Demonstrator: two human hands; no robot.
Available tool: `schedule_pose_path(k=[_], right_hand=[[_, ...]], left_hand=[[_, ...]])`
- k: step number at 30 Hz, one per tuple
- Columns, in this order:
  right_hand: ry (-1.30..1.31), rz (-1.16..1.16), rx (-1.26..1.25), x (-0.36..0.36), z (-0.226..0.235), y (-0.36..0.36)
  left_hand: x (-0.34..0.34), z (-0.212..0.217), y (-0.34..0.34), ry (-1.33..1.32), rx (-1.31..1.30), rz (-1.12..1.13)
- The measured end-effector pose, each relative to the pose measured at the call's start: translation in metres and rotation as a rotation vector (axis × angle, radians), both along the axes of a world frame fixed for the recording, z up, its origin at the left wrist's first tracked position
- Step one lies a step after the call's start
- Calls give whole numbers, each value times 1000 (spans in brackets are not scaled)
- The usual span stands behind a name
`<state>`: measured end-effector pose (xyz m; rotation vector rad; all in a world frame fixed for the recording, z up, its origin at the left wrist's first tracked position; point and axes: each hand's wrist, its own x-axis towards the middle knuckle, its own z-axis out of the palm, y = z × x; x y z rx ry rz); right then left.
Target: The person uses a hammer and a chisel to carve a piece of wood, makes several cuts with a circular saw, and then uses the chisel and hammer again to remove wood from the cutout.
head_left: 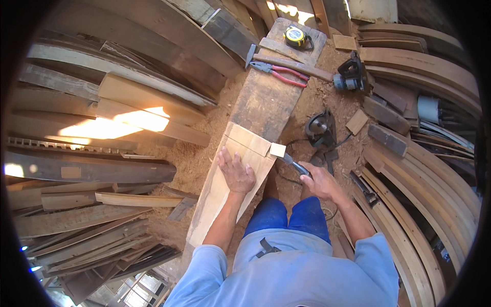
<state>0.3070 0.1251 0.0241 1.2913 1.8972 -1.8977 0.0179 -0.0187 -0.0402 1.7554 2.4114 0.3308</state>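
Observation:
My left hand (237,171) lies flat on a pale wooden board (217,202), fingers spread and pressing on its upper face. A line crosses the board near its far end. In my right hand (322,180) is a chisel (293,162) with a dark handle, its fingers wrapped round it. The chisel's tip meets a small square wooden block (277,150) at the board's right edge; whether the block is still joined to the board I cannot tell. Under the board runs a worn wooden bench (263,107).
On the bench's far part lie red-handled pliers (286,74), a hammer (291,65) and a yellow-black tape measure (295,37). A circular saw (319,127) and another power tool (352,77) rest on the sawdust floor at right. Stacked planks (92,169) line both sides.

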Motion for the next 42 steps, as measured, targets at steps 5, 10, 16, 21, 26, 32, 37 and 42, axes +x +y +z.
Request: schedule_pose_path(k=[5,10,16,21,26,32,37,42], right_hand=[[153,-87,52,8,-41,-18],[-65,9,20,3,6,-2],[-50,85,53,2,14,30],[-81,298,108,-5,8,71],[166,-5,-377,15,9,113],[185,-547,-353,49,19,81],[148,-653,-128,29,12,29],[212,-833,-162,48,-48,-1]], left_hand=[[-2,-3,6,4,12,-31],[-2,3,0,4,-26,3],[-1,2,6,-7,-1,-14],[1,1,3,3,-60,-4],[-1,6,7,-20,-26,-34],[-3,1,5,2,-26,-36],[0,0,-3,-2,-44,-30],[0,1,4,5,-27,-65]])
